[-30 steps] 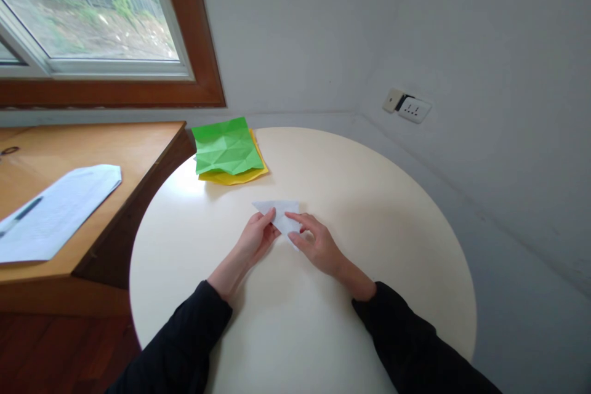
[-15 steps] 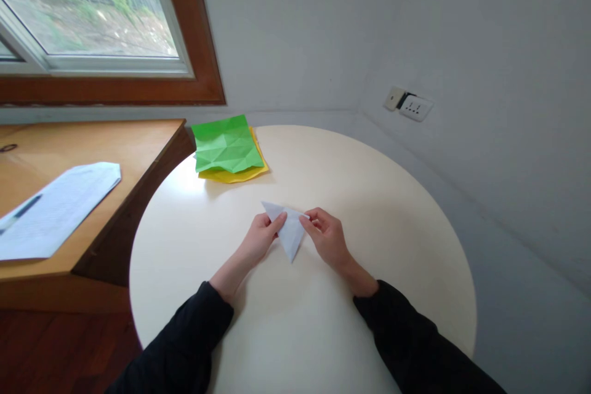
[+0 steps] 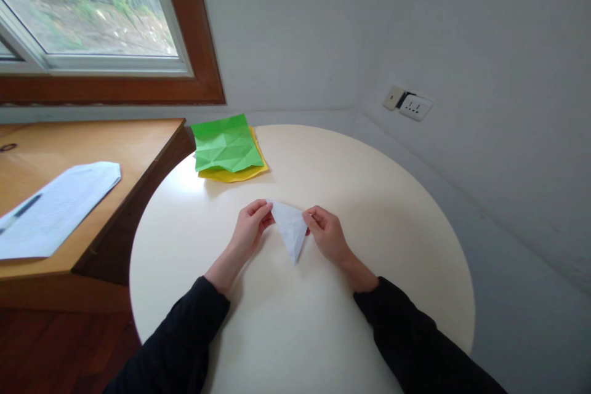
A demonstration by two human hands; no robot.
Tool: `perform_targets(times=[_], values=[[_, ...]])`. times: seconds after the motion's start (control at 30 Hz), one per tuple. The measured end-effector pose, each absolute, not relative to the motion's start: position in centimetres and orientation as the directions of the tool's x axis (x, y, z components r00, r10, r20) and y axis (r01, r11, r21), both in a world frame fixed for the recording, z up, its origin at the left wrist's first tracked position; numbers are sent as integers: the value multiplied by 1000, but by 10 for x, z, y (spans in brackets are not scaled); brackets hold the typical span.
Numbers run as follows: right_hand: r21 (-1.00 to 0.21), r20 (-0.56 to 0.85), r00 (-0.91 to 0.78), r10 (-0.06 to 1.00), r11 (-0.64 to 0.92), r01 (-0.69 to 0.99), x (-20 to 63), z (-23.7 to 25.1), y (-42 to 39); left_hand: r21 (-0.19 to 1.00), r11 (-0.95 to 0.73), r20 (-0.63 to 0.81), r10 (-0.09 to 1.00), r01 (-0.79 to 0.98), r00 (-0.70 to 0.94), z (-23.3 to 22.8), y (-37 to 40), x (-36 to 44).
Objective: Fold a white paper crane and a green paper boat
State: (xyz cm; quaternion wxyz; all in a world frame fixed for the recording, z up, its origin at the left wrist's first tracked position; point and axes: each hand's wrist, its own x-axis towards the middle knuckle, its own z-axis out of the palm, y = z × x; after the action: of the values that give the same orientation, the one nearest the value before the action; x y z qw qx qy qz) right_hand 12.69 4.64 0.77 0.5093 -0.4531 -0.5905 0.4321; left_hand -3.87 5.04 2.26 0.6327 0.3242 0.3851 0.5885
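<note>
Now | left hand (image 3: 249,226), right hand (image 3: 325,235) pinch white folded paper triangle (image 3: 290,231) | smooth round table (image 3: 369,197)

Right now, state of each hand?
Left hand: closed, pinching the left corner of the white folded paper triangle.
Right hand: closed, pinching the triangle's right corner.

Both arms wear long black sleeves ending at the wrists, leaving the left hand (image 3: 249,228) and right hand (image 3: 329,237) bare, without rings.
</note>
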Motion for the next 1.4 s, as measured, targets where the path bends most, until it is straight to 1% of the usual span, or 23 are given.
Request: perform_targets(times=[0.13, 0.23, 0.3, 0.37, 0.47, 0.57, 0.63, 0.7, 0.77, 0.83, 0.87, 0.93, 1.03, 1.1, 1.2, 1.3, 1.4], values=[[-985, 156, -119, 981, 163, 57, 128, 7, 48, 867, 95, -108, 994, -489, 1, 22, 51, -40], [-989, 132, -173, 976, 140, 37, 129, 8, 50, 899, 73, -83, 997, -432, -3, 20, 52, -42], [-990, 126, -169, 978, 136, 46, 131, 8, 52, 953, 48, -53, 999, -299, -11, 19, 54, -44], [-988, 131, -138, 982, 140, 59, 134, 7, 55, 993, 23, -25, 1000, -118, -16, 18, 55, -46], [-980, 164, -73, 984, 171, 98, 141, 3, 62, 996, -3, 3, 1000, 90, -6, 15, 55, -47], [-949, 215, 0, 977, 209, 234, 150, -3, 69, 967, -40, 39, 999, 250, 9, 12, 53, -44], [-883, 292, 32, 956, 257, 392, 154, -5, 71, 930, -66, 64, 998, 362, 17, 11, 51, -41], [-760, 426, 6, 905, 354, 544, 156, -4, 70, 885, -86, 85, 996, 457, 23, 11, 49, -39], [-613, 551, -101, 828, 484, 625, 155, -1, 66, 841, -105, 106, 994, 531, 29, 11, 48, -38], [-490, 596, -252, 763, 593, 639, 152, 3, 61, 799, -122, 126, 991, 588, 34, 12, 48, -37], [-445, 584, -325, 743, 629, 638, 150, 4, 58, 781, -129, 134, 990, 611, 39, 12, 48, -37], [-384, 514, -455, 727, 670, 636, 147, 5, 55, 750, -143, 145, 988, 646, 50, 12, 49, -37], [-352, 380, -566, 731, 680, 643, 146, 4, 53, 717, -163, 158, 985, 677, 70, 11, 49, -37], [-350, 326, -586, 742, 670, 654, 146, 4, 54, 707, -174, 164, 983, 686, 81, 9, 49, -38], [-369, 295, -593, 749, 662, 652, 147, 6, 56, 685, -236, 214, 970, 690, 120, 4, 50, -41], [-401, 294, -596, 747, 663, 632, 148, 8, 55, 620, -338, 280, 938, 708, 204, 1, 51, -45], [-420, 294, -594, 749, 659, 624, 148, 10, 54, 558, -400, 291, 915, 727, 280, 0, 52, -50]])
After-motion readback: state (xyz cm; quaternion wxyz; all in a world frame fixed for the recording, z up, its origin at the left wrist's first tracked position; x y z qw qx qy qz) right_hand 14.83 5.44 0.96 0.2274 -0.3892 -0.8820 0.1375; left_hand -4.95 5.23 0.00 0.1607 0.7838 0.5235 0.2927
